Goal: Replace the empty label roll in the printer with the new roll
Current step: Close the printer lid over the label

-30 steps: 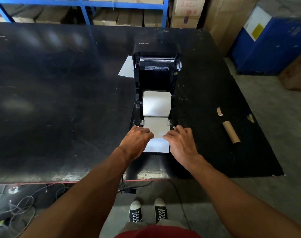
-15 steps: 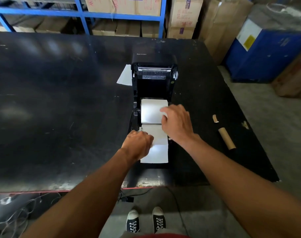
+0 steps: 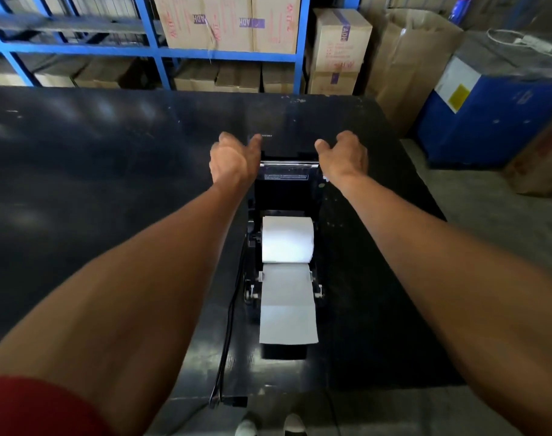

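Head view: both bare arms reach forward over the black table top (image 3: 111, 184) to the raised lid (image 3: 287, 147) of the black label printer (image 3: 284, 196).

The left hand (image 3: 233, 158) is half curled. Its thumb touches the lid's upper left corner and its fingers bend just beside the lid's left edge. The right hand (image 3: 342, 155) mirrors it, with the thumb at the upper right corner and the fingers bent just off the right edge. Whether either hand has actually closed on the lid cannot be told (the fingertips are hidden behind the knuckles). Neither hand holds anything else.

The new white label roll (image 3: 287, 239) sits in the printer's open bay, between the side guides. Its loose white paper strip (image 3: 288, 306) runs flat toward the viewer, out over the printer's front edge. A black power cable (image 3: 229, 325) runs along the printer's left side to the near table edge.

Writing:
- The lid carries small pale lettering, of which only "...inter" shows past the left thumb.
- A black sticker with white text (image 3: 286, 176) sits inside the lid and is too small to read.
- The brown cardboard boxes (image 3: 230, 23) on the blue metal shelving (image 3: 148, 36) have purple tape printed "ADH" (upside down on some); the red print is not legible.
- The blue drum (image 3: 488, 118) at right has a white and yellow label with no legible text.
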{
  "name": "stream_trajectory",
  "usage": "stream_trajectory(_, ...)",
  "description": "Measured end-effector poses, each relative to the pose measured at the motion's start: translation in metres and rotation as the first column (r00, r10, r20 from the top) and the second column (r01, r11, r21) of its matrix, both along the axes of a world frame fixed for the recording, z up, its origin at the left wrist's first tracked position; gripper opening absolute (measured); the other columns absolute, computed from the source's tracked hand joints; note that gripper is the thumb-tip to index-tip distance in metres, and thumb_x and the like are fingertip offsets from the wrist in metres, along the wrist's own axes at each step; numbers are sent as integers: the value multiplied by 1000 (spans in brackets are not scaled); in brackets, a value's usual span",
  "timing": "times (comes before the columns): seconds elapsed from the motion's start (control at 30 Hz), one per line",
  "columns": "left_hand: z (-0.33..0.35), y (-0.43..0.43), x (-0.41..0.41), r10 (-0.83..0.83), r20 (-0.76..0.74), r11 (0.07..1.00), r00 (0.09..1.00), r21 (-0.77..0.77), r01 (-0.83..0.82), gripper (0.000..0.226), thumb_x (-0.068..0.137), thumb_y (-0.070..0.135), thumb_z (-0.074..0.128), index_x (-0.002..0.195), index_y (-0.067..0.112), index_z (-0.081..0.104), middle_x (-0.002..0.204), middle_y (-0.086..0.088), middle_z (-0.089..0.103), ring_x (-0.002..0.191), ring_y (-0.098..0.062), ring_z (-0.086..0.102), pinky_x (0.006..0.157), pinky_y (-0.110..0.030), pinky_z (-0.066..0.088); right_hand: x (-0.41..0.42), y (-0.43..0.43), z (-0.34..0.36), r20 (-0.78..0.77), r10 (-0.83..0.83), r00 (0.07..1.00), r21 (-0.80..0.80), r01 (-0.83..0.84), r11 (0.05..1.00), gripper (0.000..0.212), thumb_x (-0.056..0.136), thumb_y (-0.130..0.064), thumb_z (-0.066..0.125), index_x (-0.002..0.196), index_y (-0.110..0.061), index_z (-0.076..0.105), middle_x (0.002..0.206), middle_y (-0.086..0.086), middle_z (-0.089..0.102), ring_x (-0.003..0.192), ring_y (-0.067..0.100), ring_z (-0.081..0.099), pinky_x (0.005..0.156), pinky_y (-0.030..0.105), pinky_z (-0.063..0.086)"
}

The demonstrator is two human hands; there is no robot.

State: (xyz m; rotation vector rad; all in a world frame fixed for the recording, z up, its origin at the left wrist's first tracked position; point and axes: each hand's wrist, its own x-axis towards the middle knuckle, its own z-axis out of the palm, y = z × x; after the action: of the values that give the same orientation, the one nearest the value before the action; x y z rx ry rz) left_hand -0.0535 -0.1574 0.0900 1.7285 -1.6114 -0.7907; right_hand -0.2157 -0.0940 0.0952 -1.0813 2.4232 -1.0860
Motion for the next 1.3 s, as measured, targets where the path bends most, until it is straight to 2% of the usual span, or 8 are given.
stream_trajectory(0.17, -9, -15, -16, -18, -24, 987, 1000, 158, 22, 71, 89, 60, 59, 129, 2, 55, 127, -19, 62, 110, -35, 63, 90, -41, 53, -8, -8, -7, 249, -6, 968, 29, -1, 1000, 55, 98, -52, 50, 125, -4, 57, 130, 14, 62, 118, 34, 58, 89, 37, 43)
stream_trajectory(0.4, -8, -6, -16, 89, -115, 977, 989, 204, -64, 76, 82, 54, 70, 132, 2, 46, 130, -16, 58, 110, -31, 61, 81, -36, 48, -4, -1, -18, 345, -17, 938, 20, 10, 1000, 57, 91, -51, 59, 127, -6, 56, 126, 13, 64, 112, 32, 62, 98, 43, 51)
stream_trajectory(0.6, -14, 17, -9, 146, -204, 972, 968, 211, -102, 71, 76, 51, 75, 125, 2, 55, 121, -14, 65, 97, -28, 62, 75, -31, 47, 2, 21, -27, 362, 17, 932, -46, 0, 999, 44, 91, -44, 58, 107, -4, 62, 104, 10, 67, 90, 26, 64, 73, 35, 49)
stream_trajectory(0.8, -20, 52, 24, 40, -252, 971, 967, 237, 22, 46, 70, 41, 83, 95, 4, 73, 84, -8, 67, 61, -16, 53, 56, -23, 49, 17, 63, -39, 329, 38, 944, -73, -15, 997, 45, 82, -46, 58, 99, -5, 65, 86, 6, 61, 73, 23, 57, 50, 29, 32)
stream_trajectory(0.93, -24, 77, 51, -53, -223, 962, 973, 250, 109, 30, 61, 35, 92, 68, 16, 70, 76, 0, 69, 62, -13, 58, 57, -20, 42, 30, 98, -50, 318, 43, 947, -82, -17, 996, 46, 77, -52, 61, 94, -9, 67, 85, 4, 67, 74, 22, 62, 52, 29, 36)
stream_trajectory(1.07, -41, 110, 72, -143, -158, 960, 977, 219, 176, 43, 52, 27, 97, 91, 19, 77, 84, 6, 75, 74, -4, 66, 64, -15, 46, 41, 137, -72, 314, 66, 947, -71, -46, 996, 40, 74, -55, 69, 92, -20, 68, 84, -7, 67, 74, 9, 62, 56, 24, 40)
stream_trajectory(1.23, -76, 143, 85, -164, -86, 952, 983, 246, 181, 33, 54, 16, 96, 79, 19, 74, 86, -1, 76, 84, -16, 72, 71, -22, 51, 54, 175, -110, 325, 107, 940, -59, -92, 994, 32, 77, -44, 76, 100, -22, 72, 92, -9, 74, 88, 13, 69, 69, 25, 49)
stream_trajectory(1.3, -89, 154, 88, -160, -90, 952, 983, 248, 178, 39, 57, 13, 95, 91, 15, 76, 91, -1, 77, 88, -17, 72, 76, -24, 54, 57, 184, -122, 324, 119, 938, -41, -112, 993, 31, 78, -39, 76, 104, -22, 72, 96, -7, 74, 95, 17, 69, 81, 32, 54)
